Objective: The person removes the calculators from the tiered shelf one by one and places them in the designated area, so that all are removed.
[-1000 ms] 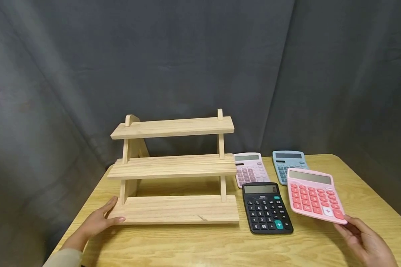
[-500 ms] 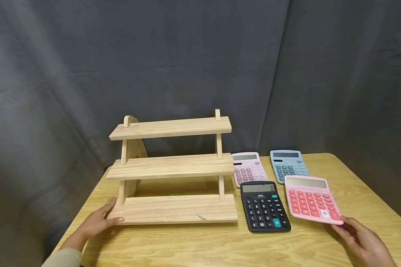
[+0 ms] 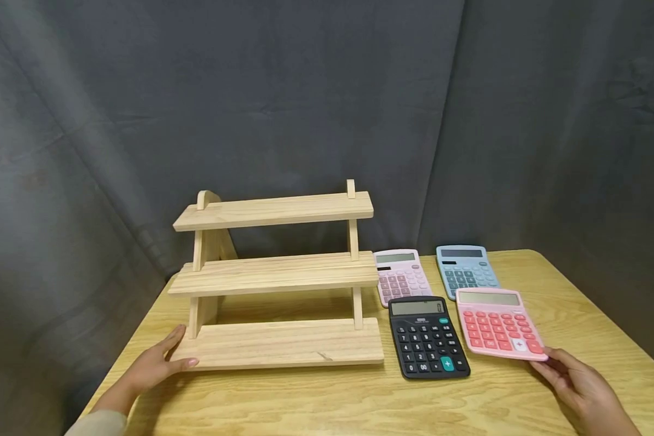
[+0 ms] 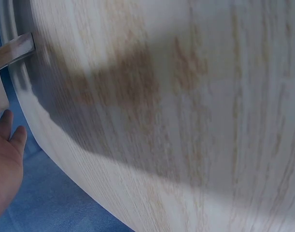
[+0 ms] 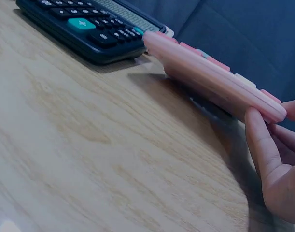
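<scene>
A three-tier wooden display shelf (image 3: 275, 345) stands on the table. At the left end of its lowest board, my left hand (image 3: 151, 368) grips it, thumb at the front edge and fingers farther back. In the left wrist view, the fingers (image 4: 17, 137) show at the board's end. My right hand (image 3: 583, 387) pinches a pink calculator (image 3: 496, 324) with coral keys by its near right corner. The right wrist view shows this pink calculator (image 5: 210, 77) tilted, its held corner raised off the table, thumb and fingers on opposite faces. A black calculator (image 3: 429, 339) lies just left of it.
Behind lie a pale pink calculator (image 3: 400, 278), partly hidden by the shelf and the black calculator, and a blue calculator (image 3: 465, 269). All rest on the wood-grain table (image 3: 305, 406). A dark grey curtain (image 3: 305, 91) hangs behind.
The pink calculator in my right hand has come down lower, closer to the table, beside the black one. My left hand stays at the shelf. The head view has shifted slightly.
</scene>
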A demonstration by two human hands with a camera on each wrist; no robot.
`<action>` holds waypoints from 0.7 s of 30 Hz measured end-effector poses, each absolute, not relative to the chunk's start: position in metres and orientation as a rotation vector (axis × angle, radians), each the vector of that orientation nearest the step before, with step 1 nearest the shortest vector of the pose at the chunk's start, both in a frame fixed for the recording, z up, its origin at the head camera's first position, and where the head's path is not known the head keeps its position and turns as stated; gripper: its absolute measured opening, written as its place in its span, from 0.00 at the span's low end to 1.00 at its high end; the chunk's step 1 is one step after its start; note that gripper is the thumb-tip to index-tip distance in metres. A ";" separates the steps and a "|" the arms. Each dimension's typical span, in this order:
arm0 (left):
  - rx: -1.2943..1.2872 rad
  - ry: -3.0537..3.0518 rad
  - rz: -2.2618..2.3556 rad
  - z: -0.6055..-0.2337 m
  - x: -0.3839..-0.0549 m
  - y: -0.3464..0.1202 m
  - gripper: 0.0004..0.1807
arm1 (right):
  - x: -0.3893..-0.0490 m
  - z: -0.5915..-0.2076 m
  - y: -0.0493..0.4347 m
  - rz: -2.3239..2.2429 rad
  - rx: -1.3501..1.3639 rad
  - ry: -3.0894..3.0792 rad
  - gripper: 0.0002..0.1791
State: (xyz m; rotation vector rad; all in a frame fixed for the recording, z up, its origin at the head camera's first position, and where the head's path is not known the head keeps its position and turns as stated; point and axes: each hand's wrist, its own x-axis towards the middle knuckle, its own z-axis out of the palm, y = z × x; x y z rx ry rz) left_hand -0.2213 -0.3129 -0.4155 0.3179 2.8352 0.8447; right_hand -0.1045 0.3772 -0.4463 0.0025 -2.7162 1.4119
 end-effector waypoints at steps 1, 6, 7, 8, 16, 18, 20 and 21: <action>0.319 2.835 0.845 -0.416 -0.221 -0.313 0.48 | -0.104 -0.447 0.377 1.390 0.001 -2.723 0.14; 0.320 2.819 0.855 -0.415 -0.221 -0.311 0.49 | -0.103 -0.447 0.375 0.779 0.081 -2.778 0.14; 0.318 2.817 0.856 -0.415 -0.221 -0.311 0.49 | -0.103 -0.447 0.375 0.768 0.106 -2.777 0.15; 0.318 2.816 0.856 -0.415 -0.221 -0.311 0.49 | -0.104 -0.445 0.376 0.754 0.093 -2.796 0.15; 0.302 2.829 0.832 -0.415 -0.220 -0.312 0.49 | -0.109 -0.438 0.378 0.690 -0.101 -2.981 0.28; 0.305 2.834 0.828 -0.415 -0.220 -0.312 0.49 | -0.110 -0.437 0.379 0.709 -0.111 -3.009 0.29; 0.305 2.839 0.830 -0.415 -0.219 -0.312 0.49 | -0.112 -0.436 0.379 0.682 -0.104 -3.022 0.29; 0.309 2.844 0.830 -0.415 -0.219 -0.312 0.49 | -0.113 -0.436 0.380 0.669 -0.091 -3.021 0.29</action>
